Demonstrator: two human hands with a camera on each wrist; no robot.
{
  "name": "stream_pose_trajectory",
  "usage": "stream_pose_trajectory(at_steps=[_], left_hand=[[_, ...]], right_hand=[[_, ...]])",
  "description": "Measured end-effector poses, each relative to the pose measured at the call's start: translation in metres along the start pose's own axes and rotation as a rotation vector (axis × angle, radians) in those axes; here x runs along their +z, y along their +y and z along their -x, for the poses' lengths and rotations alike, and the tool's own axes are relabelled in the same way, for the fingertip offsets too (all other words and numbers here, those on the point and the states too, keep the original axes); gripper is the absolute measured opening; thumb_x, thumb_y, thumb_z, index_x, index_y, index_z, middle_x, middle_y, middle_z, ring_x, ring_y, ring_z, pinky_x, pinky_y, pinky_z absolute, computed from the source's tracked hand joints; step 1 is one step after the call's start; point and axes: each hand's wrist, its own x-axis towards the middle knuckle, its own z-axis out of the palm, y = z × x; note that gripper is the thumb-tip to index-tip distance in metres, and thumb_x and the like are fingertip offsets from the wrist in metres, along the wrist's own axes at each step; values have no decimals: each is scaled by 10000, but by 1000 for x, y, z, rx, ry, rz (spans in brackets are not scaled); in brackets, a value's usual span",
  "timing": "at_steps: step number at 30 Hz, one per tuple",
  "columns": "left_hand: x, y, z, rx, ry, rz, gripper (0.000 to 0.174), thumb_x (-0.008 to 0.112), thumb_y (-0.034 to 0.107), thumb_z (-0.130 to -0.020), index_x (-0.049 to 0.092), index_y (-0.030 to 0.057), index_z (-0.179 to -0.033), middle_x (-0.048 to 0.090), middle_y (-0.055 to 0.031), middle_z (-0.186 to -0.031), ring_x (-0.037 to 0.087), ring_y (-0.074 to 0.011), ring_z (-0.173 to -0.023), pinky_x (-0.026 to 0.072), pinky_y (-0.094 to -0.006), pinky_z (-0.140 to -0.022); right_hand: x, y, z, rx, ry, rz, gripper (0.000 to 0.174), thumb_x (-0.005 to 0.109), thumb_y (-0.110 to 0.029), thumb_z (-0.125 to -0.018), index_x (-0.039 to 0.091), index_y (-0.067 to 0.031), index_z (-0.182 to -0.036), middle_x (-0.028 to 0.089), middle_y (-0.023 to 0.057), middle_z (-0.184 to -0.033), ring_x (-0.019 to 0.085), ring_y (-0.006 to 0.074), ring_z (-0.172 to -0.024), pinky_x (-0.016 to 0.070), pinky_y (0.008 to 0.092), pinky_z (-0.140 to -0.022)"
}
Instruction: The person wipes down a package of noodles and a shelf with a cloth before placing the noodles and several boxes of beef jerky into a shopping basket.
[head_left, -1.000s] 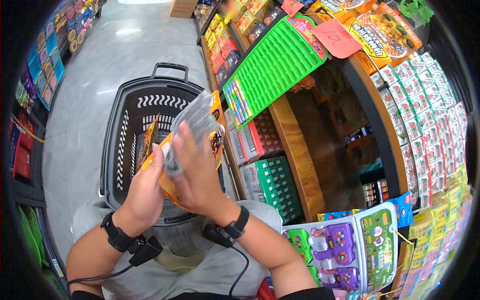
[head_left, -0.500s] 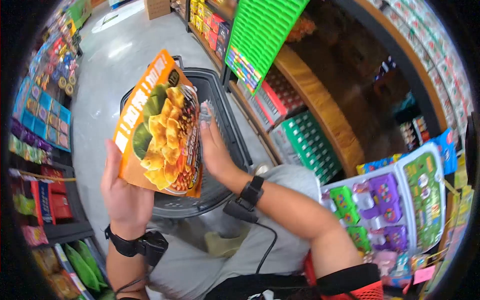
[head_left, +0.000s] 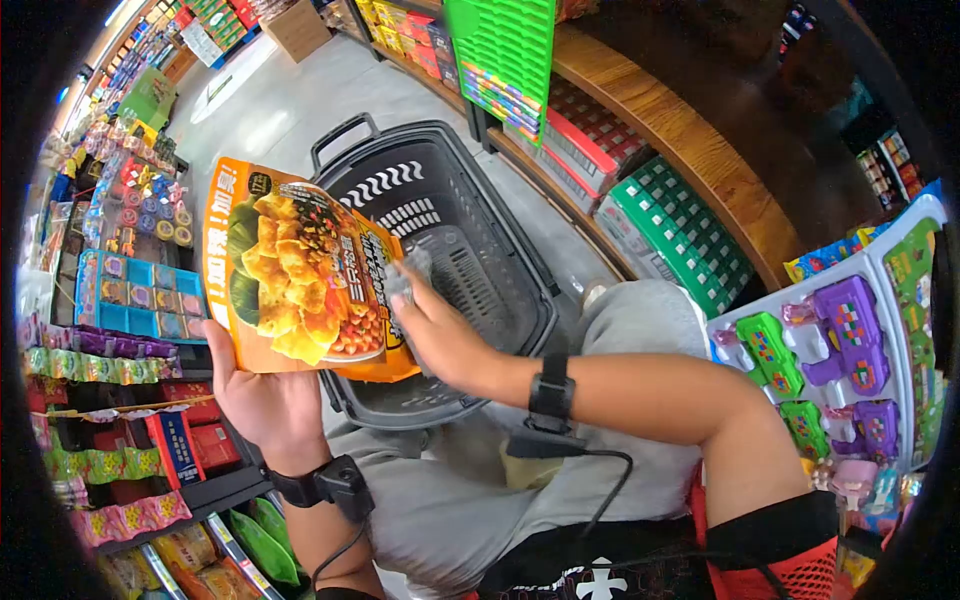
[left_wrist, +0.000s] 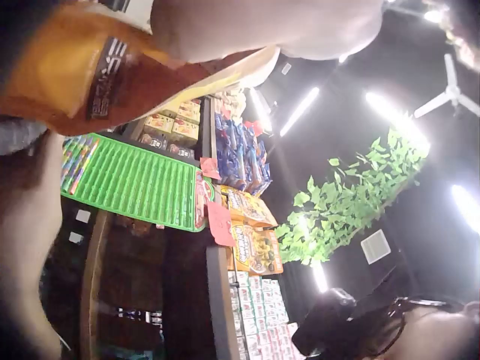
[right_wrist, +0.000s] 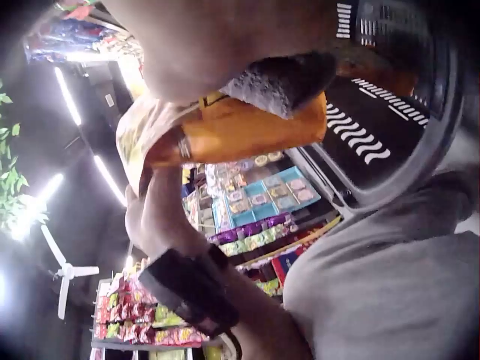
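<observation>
My left hand [head_left: 270,405] grips an orange food packet [head_left: 300,290] by its lower left corner, thumb along the edge and fingers behind. The packet's printed front, with yellow crisp pieces and peanuts, faces up toward the head camera. At its right side my right hand [head_left: 450,340] holds a crumpled grey cloth [head_left: 412,268] against the packet's edge. In the right wrist view the cloth [right_wrist: 281,82] lies over the orange packet [right_wrist: 255,131]. Below and beyond the packet stands a black shopping basket [head_left: 540,290], partly hidden by it.
Shelving with a wooden board [head_left: 690,140] and a green-and-white patterned carton [head_left: 680,230] runs along the right. Closer on that side hangs a card of purple and green toys [head_left: 850,330]. Snack packets [head_left: 110,370] fill the left shelves. Grey floor [head_left: 300,110] stretches ahead.
The packet has turned from tilted over the basket to front face up, and moved left of it. My right hand with the cloth has gone from across the packet to its right edge.
</observation>
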Motion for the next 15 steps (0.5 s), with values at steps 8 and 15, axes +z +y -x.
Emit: stream_pose_trajectory(at_steps=[8,15], left_hand=[[22,-44,2,104,69,-244,509,365,403,-1128,463,63,-1494,546,-113,-1488,519,-288,-1367,388,-465,-1171],[35,-62,7,65,166,-300,529,366,407,-1127,449,50,-1509,533,-114,-1509,507,-273,-1380,358,-436,-1190]], right_hand=[[-2,-42,27,-514,-184,277,645,500,-252,-1056,265,-32,-1615,136,268,-1689,175,453,-1555,180,517,-1256],[-18,-49,-6,-809,-127,621,604,526,-214,-1022,363,-99,-1592,215,214,-1685,238,489,-1517,180,628,-1224]])
